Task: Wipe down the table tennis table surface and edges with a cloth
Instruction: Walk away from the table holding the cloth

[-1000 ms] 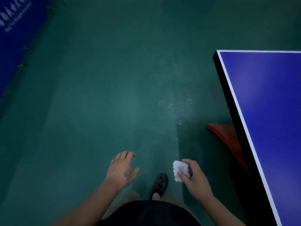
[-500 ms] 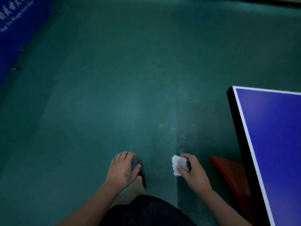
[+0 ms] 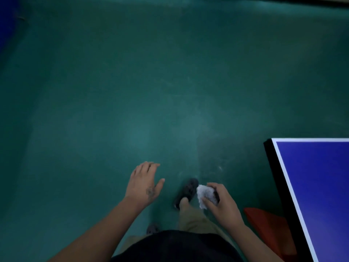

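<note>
Head view: I'm pinching the cloth (image 3: 206, 195) bunched in my right hand (image 3: 222, 203), ready for wiping; left hand (image 3: 145, 184) is hanging loose-fingered, holding nothing, apart from the table (image 3: 321, 186).
</note>
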Available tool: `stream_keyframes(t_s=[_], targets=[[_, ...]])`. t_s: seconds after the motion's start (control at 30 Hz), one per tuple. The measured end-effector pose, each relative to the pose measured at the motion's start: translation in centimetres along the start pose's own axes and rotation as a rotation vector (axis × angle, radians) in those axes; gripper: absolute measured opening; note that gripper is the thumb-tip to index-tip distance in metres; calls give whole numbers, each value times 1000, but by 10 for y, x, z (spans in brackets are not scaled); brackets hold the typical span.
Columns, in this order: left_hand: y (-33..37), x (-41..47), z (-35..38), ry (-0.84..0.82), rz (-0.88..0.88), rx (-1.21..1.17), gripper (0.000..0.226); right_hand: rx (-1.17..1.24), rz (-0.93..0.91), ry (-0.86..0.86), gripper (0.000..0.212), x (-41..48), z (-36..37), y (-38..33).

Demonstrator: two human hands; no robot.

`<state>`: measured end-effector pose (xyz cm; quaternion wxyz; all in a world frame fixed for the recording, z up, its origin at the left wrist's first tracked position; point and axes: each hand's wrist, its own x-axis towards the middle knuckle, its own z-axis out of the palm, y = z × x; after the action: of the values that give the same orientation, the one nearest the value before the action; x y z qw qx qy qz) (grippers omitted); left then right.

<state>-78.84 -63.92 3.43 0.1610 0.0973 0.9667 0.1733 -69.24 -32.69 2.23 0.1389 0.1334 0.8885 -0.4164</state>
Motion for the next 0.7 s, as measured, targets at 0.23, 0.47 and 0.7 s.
stream_keyframes(t_s=[0.23, 0.47, 0.7], targets=[[5, 150, -41, -13, -116, 2, 58, 18, -11, -38, 44, 186, -47, -21], [18, 269, -96, -14, -186, 26, 56, -40, -88, -129, 46, 360, -98, -87], [-19, 399, -130, 0, -245, -28, 60, -101, -153, -165, 45, 514, -104, -168]])
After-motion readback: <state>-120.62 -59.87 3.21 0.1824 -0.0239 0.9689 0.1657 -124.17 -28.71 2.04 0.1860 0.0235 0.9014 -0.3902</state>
